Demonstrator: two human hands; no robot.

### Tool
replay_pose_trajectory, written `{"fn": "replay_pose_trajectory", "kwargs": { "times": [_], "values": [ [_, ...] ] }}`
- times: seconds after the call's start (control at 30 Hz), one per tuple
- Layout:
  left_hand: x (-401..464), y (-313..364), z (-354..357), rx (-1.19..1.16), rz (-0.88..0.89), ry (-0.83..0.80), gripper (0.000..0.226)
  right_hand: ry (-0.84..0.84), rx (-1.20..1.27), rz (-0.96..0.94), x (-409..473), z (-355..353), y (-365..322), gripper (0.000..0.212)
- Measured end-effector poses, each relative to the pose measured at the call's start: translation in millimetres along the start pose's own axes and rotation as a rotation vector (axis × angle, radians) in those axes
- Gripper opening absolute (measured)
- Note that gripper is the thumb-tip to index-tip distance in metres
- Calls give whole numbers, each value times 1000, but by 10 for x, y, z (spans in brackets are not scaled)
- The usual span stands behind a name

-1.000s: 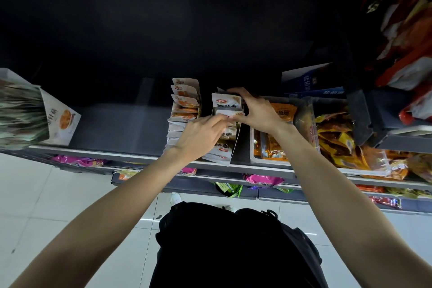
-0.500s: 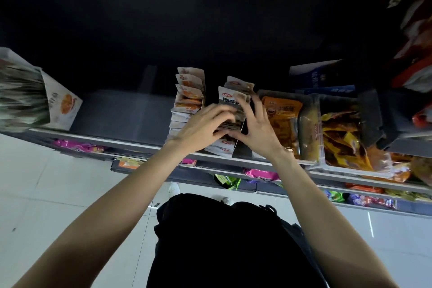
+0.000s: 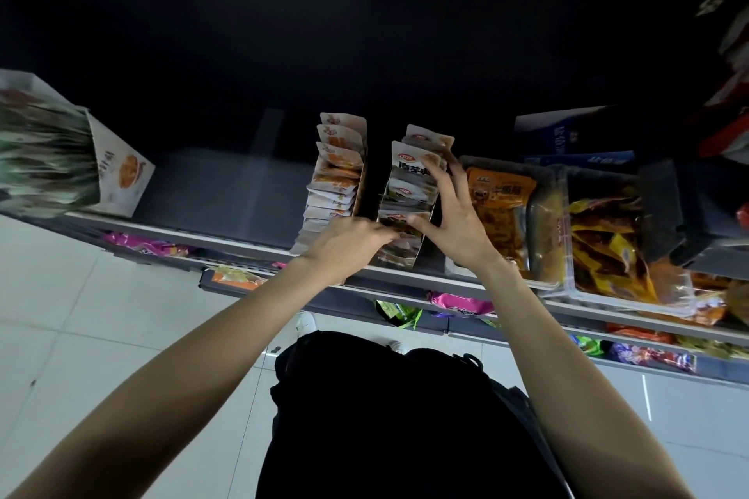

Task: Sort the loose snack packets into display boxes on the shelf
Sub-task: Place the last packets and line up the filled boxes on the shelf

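Note:
A narrow display box (image 3: 421,251) of grey-and-white snack packets (image 3: 411,168) stands on the grey shelf (image 3: 227,194), packets upright in a row. My left hand (image 3: 348,245) reaches into its front end, fingertips pinching the front packets. My right hand (image 3: 454,223) spreads over the box's right side, fingers straight against the packets and thumb at the front ones. To the left stands a second box of orange-and-white packets (image 3: 336,174).
A clear bin of orange packets (image 3: 502,207) and another bin of yellow-orange bags (image 3: 608,251) sit to the right. A box of green packets (image 3: 52,158) stands at far left. Lower shelves (image 3: 466,306) hold mixed snacks. White tiled floor below.
My right hand came down from the back packets to the box's right side and spread its fingers. My left hand slid further in among the front packets.

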State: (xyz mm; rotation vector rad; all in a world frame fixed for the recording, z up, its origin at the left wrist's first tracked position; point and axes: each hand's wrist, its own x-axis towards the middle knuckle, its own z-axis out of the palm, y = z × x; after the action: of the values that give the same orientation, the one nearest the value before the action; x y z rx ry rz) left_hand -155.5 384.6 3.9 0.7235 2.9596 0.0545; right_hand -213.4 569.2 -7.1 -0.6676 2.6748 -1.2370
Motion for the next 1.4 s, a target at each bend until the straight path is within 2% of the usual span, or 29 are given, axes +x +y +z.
{"fn": "replay_pose_trajectory", "kwargs": {
  "times": [0.1,0.17,0.2,0.23,0.33,0.4,0.47,0.6,0.67,0.87,0.97,1.07,1.1,1.27,1.4],
  "values": [
    [17,-39,-86,-143,68,363,25,-58,79,16,29,-65,16,81],
    [60,-60,-65,-195,66,471,16,-94,201,54,37,-112,15,75],
    [82,-52,-40,-232,23,478,9,-93,261,86,35,-122,13,71],
    [97,-22,-32,-272,-49,479,11,-82,296,123,24,-121,9,67],
    [117,101,98,-387,-297,509,38,2,341,214,-72,-71,-51,57],
    [125,197,175,-609,-461,505,62,140,481,327,-189,-6,-148,53],
    [150,296,186,-970,-585,424,76,213,666,457,-308,71,-273,55],
    [185,435,208,-1534,-573,303,69,101,714,464,-437,339,-351,68],
    [185,461,192,-1690,-589,297,68,126,690,453,-394,405,-376,72],
    [227,521,120,-1746,-611,385,59,222,661,426,-239,317,-420,63],
    [297,479,47,-1636,-634,463,56,250,572,397,-251,266,-415,52],
    [420,463,53,-1408,-669,456,55,262,421,397,-193,314,-384,63],
    [449,465,60,-1389,-659,436,57,256,439,412,-169,319,-393,66],
    [480,395,11,-1688,-650,412,53,266,729,514,-183,259,-336,68],
    [398,395,61,-1726,-615,360,48,238,768,485,-308,315,-426,57]
  ]
}}
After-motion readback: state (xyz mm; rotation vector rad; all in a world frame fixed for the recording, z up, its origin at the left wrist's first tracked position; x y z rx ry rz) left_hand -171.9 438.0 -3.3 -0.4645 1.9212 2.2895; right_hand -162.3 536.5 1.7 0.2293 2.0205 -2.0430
